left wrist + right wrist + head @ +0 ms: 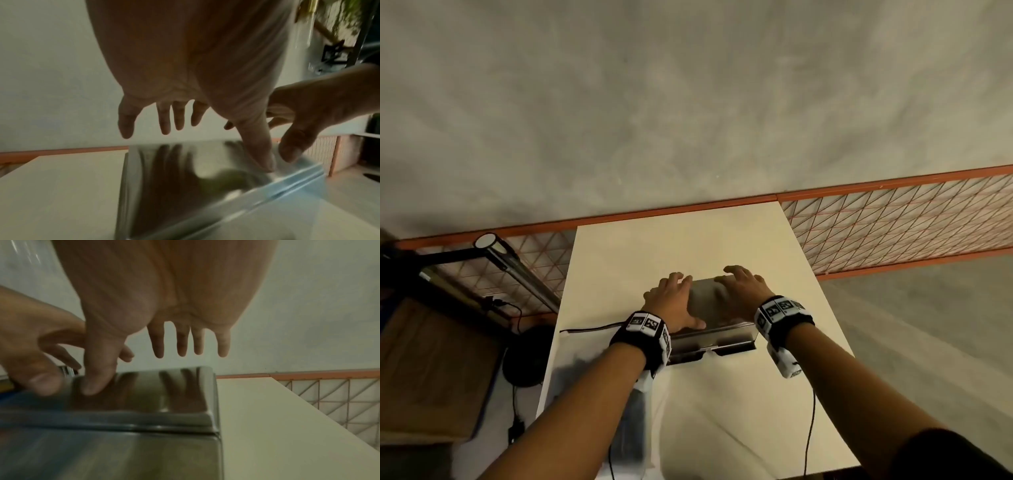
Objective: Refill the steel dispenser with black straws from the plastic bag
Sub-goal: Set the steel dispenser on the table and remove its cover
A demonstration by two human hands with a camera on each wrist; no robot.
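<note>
The steel dispenser (719, 337) stands in the middle of the white table (688, 246) with its lid down. My left hand (674, 298) hovers over the lid's left part and my right hand (739, 287) over its right part. In the left wrist view the left hand (197, 123) has straight spread fingers above the dispenser (185, 178), thumb tip touching the lid. In the right wrist view the right hand (158, 350) does the same on the dispenser (144, 402). The plastic bag (585, 363) with dark straws lies near-left, partly under my left forearm.
An orange wire-mesh rail (893, 226) runs behind the table. A lamp tube (517, 270) and a cardboard box (431, 359) sit left of it. A black cable (810, 428) hangs from my right wrist across the table's near part.
</note>
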